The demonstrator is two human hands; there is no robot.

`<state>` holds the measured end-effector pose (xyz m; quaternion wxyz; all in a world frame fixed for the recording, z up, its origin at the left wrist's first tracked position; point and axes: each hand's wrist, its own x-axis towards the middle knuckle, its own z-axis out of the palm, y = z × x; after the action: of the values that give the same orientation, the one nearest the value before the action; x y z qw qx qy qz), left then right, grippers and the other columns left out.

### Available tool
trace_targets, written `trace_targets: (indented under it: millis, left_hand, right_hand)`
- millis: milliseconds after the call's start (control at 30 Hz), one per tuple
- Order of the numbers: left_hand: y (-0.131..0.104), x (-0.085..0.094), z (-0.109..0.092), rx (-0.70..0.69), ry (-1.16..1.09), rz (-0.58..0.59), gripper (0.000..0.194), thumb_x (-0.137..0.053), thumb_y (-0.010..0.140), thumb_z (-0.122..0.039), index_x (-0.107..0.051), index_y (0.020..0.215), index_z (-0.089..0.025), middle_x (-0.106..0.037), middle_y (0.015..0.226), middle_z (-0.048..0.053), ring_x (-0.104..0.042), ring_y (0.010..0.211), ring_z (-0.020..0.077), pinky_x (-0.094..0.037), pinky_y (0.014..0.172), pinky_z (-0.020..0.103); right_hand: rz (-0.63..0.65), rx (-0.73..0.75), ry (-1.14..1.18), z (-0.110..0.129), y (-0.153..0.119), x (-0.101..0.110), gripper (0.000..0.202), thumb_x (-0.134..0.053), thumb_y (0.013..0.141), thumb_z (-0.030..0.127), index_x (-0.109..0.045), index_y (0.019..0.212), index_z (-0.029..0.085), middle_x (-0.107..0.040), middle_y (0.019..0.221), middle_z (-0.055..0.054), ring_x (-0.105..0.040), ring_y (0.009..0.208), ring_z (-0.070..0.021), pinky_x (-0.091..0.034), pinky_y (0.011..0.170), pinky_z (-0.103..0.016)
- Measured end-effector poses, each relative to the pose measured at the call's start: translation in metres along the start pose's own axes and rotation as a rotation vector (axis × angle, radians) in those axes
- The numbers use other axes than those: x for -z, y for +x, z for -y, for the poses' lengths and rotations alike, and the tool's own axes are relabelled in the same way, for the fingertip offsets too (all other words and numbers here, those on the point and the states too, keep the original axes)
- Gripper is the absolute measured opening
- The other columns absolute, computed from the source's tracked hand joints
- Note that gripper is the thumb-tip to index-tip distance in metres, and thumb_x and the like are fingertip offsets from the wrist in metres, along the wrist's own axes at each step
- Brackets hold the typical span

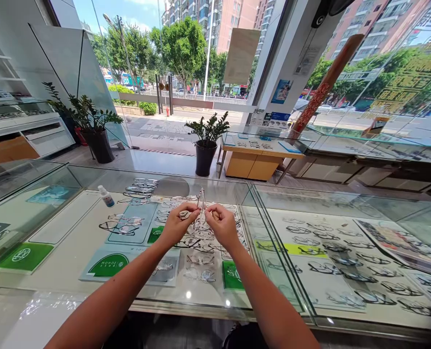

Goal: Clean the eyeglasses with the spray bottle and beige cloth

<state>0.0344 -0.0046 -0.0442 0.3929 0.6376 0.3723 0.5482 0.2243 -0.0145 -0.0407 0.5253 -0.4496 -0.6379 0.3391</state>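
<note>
A thin-framed pair of eyeglasses [201, 199] is held up nearly edge-on above the glass counter, between my two hands. My left hand [179, 223] pinches it from the left with thumb and fingertips. From the other side, my right hand [223, 224] has its fingers closed on it too. Something pale, possibly a cloth, shows at the fingers; its kind is unclear. Below my hands, several eyeglasses [200, 260] lie in rows in the display case. To the left, a few loose frames [119, 225] rest near a small white spray bottle [105, 196].
A glass display case [252, 194] spans the front, with more eyeglasses [342, 261] at right. Green-and-white packets [108, 265] lie left of centre. Beyond stand potted plants [205, 157], a wooden display table [253, 162] and large windows facing a street.
</note>
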Motion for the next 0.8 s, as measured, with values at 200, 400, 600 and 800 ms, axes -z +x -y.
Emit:
trace_targets:
  millis: [200,400,600,800]
  left_hand:
    - [-0.001,0.001,-0.004,0.02,0.089,-0.004,0.032,-0.073,0.1,-0.053,-0.08,0.1,-0.021,-0.085,0.11,0.008,-0.077,0.106,0.0259,-0.057,0.097,0.037]
    - [-0.002,0.002,-0.005,-0.006,0.145,0.019,0.031,-0.071,0.102,-0.051,-0.079,0.1,-0.021,-0.085,0.107,0.007,-0.078,0.103,0.0248,-0.057,0.093,0.035]
    - [-0.003,0.0,-0.006,-0.039,0.191,0.053,0.03,-0.07,0.103,-0.051,-0.077,0.097,-0.022,-0.083,0.101,0.006,-0.077,0.097,0.0233,-0.056,0.088,0.033]
    - [-0.006,-0.002,-0.006,-0.064,0.218,0.081,0.026,-0.069,0.104,-0.046,-0.077,0.098,-0.022,-0.084,0.104,0.006,-0.078,0.101,0.0241,-0.056,0.092,0.035]
  right_hand:
    - [-0.224,0.088,-0.363,0.003,-0.001,0.007,0.03,-0.053,0.107,0.048,-0.067,0.1,0.022,-0.044,0.054,0.009,-0.043,0.049,-0.0149,-0.03,0.059,-0.03]
    - [-0.356,0.136,-0.379,-0.003,0.0,0.008,0.03,-0.056,0.108,0.049,-0.062,0.122,0.023,-0.083,0.095,-0.008,-0.075,0.076,-0.0239,-0.048,0.069,-0.033]
    - [-0.363,0.254,-0.398,-0.012,0.003,0.005,0.055,-0.08,0.095,0.053,-0.054,0.133,0.024,-0.075,0.136,-0.017,-0.076,0.112,-0.0309,-0.061,0.087,-0.044]
    - [-0.352,0.294,-0.422,-0.017,0.003,0.004,0.049,-0.078,0.096,0.044,-0.054,0.135,0.024,-0.07,0.134,-0.015,-0.073,0.115,-0.0309,-0.061,0.095,-0.049]
